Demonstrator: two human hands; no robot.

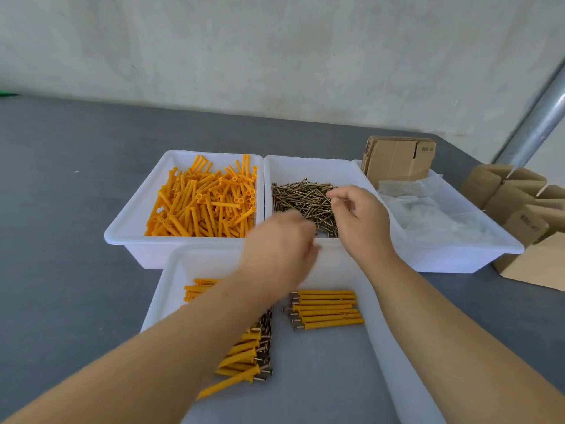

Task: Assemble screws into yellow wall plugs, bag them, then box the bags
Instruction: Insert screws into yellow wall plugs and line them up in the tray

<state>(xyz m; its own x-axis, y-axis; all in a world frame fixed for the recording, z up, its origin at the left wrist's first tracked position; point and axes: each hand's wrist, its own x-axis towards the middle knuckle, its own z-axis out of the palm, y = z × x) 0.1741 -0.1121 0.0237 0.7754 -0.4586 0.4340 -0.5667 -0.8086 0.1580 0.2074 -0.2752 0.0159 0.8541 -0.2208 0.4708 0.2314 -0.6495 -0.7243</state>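
Observation:
A white tray (128, 231) at the back left holds several loose yellow wall plugs (204, 203). The middle tray (305, 166) holds a pile of brass screws (299, 197). My right hand (360, 218) hovers over the screws with its thumb and forefinger drawn together at the pile; whether a screw is between them does not show. My left hand (278, 243) is blurred above the near edge of the screw tray, and its fingers cannot be made out. In the front tray (165, 289) lie assembled plugs with screws, one neat row (327, 309) at the right and a longer row (247, 353) partly under my left forearm.
A third white tray (477, 255) at the right holds clear plastic bags (428, 209) and a stack of flat cardboard boxes (397, 160). More cardboard boxes (519, 209) stand at the table's right edge. A metal pole (538, 117) rises at the far right. Grey tabletop stretches to the left.

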